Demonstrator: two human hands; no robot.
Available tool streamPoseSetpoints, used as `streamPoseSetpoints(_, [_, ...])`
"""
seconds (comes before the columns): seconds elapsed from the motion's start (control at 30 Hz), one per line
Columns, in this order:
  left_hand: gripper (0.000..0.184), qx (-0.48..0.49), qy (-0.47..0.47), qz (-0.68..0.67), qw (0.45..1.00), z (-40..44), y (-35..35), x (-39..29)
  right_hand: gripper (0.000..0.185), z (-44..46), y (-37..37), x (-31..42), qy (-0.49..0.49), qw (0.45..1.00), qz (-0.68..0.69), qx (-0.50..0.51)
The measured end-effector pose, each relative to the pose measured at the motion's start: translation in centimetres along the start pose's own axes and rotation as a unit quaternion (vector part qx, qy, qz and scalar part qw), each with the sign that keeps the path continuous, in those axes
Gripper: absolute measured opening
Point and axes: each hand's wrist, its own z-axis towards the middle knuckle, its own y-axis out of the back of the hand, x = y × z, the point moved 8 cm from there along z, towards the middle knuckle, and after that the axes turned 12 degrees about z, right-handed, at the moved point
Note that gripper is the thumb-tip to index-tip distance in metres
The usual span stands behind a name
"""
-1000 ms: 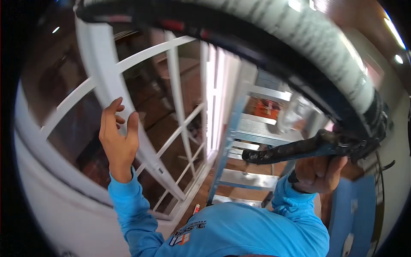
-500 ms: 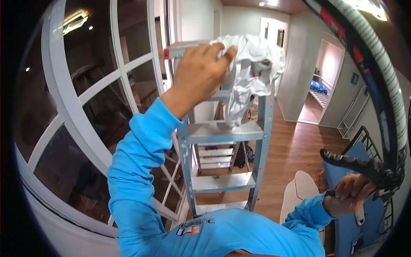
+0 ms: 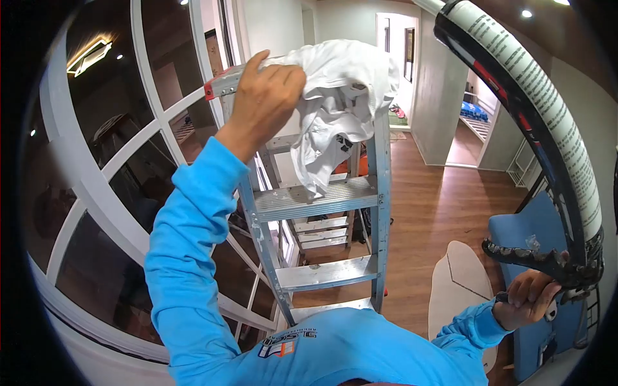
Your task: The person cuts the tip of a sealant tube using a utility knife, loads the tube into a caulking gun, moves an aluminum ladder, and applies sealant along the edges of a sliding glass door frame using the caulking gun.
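In the head view, a crumpled white cloth (image 3: pixel 338 83) hangs over the top of an aluminium stepladder (image 3: pixel 315 201) in front of me. My left hand (image 3: pixel 267 93) is up at the ladder's top with fingers bent on the cloth's left edge; their tips are partly hidden. At lower right, my right hand (image 3: pixel 531 296) is closed around the handle of a caulking gun (image 3: pixel 515 116). Its black frame curves up along the right side and carries a white printed tube (image 3: pixel 534 77). The finger-grooved trigger (image 3: pixel 524 256) juts out above my right hand.
White-framed glass panes (image 3: pixel 154 135) run close along the left. A blue sofa (image 3: pixel 528 225) stands at right, beside a pale irregular rug (image 3: pixel 460 283) on the wooden floor (image 3: pixel 415 212). Another stepped frame (image 3: pixel 322 235) shows behind the ladder. Doorways open at the back.
The view has shifted, so the ladder and cloth appear farther left and nearer. My left hand stays at the cloth's left edge, my right hand on the caulking gun.
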Motion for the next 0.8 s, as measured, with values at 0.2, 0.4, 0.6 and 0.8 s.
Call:
streamPoseSetpoints(0.2, [0.008,-0.007,0.005,-0.004,1.000,-0.6,1.2,1.1,0.060,-0.8,1.2,-0.2,-0.010,0.999,-0.034,0.003])
streamPoseSetpoints(0.4, [0.017,0.011,0.017,-0.018,1.000,-0.7,1.6,2.1,0.060,-1.2,2.6,-0.3,-0.023,0.999,-0.023,-0.010])
streamPoseSetpoints(0.6, [0.022,0.043,0.041,0.003,0.998,-1.1,5.1,2.2,0.054,-1.9,2.6,-0.4,-0.011,0.997,-0.035,0.067])
streamPoseSetpoints(0.8, [0.026,0.049,0.238,-0.495,0.834,-3.6,5.3,-8.1,0.044,-3.0,4.3,-2.2,-0.011,1.000,0.008,-0.026])
